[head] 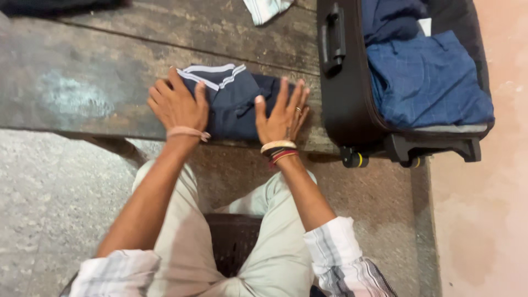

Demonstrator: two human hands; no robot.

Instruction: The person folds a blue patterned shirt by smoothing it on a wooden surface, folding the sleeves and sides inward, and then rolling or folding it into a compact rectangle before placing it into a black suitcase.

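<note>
Far left: dark stone ledge, worn, w/ a pale smudge on it. L hand lies palm-down on the left part of a folded navy garment, fingers spread & flat, thumb over the white-striped edge; pressing, not gripping. Thin pink band at that wrist. Garment sits on the ledge near its front edge, between both hands, just beside the suitcase. R hand flat on the garment's right part, fingers straight & fanned, ring on one finger, several bangles at the wrist; nothing clasped. Above, at top edge: a bit of pale striped cloth. Right: black suitcase lying open on the ledge, wheels toward the viewer, blue folded clothes inside. Below: person's light trousers, striped sleeves rolled up.
</note>
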